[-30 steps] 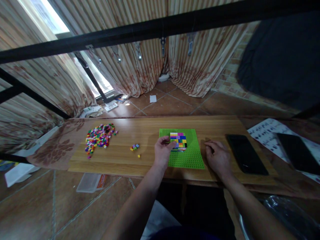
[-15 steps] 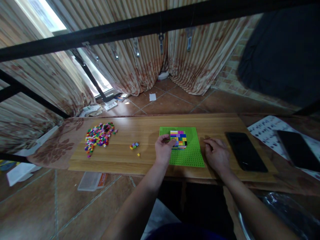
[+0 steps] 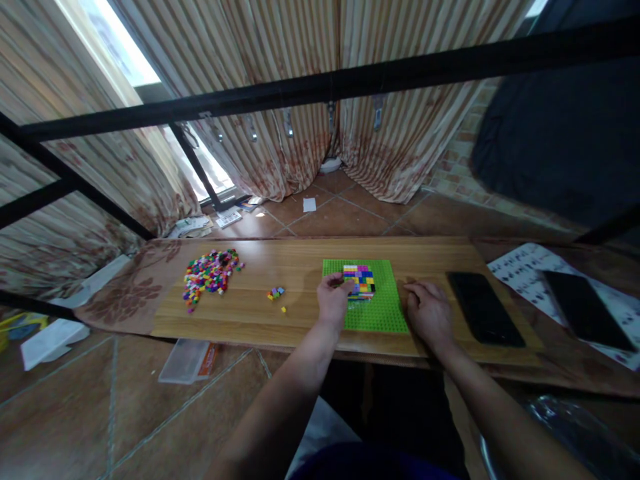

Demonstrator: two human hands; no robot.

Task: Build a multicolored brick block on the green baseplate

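Note:
A layered build of small toy bricks (image 3: 363,281), mostly purple, yellow, blue and white on top, sits on the green studded baseplate (image 3: 383,317). My left hand (image 3: 333,300) is closed at the build's left side, the thumb over its left edge and the fingers bent behind. Any loose brick between those fingertips is too small to make out. Just off the baseplate's right edge, my right hand (image 3: 430,312) rests on the wooden board with its fingers curled in. Nothing shows in it, though its palm side is hidden.
Left on the board (image 3: 300,250) lies a heap of mixed bricks (image 3: 207,275). A small cluster (image 3: 275,293) and a lone yellow brick (image 3: 283,309) are nearer. A black phone (image 3: 485,309) is right of my right hand, beside a printed sheet (image 3: 520,257). A black bar (image 3: 345,83) crosses beyond.
The camera view has shifted slightly, so the whole scene sits a little lower. Both hands keep nearly the same places beside the build and the baseplate.

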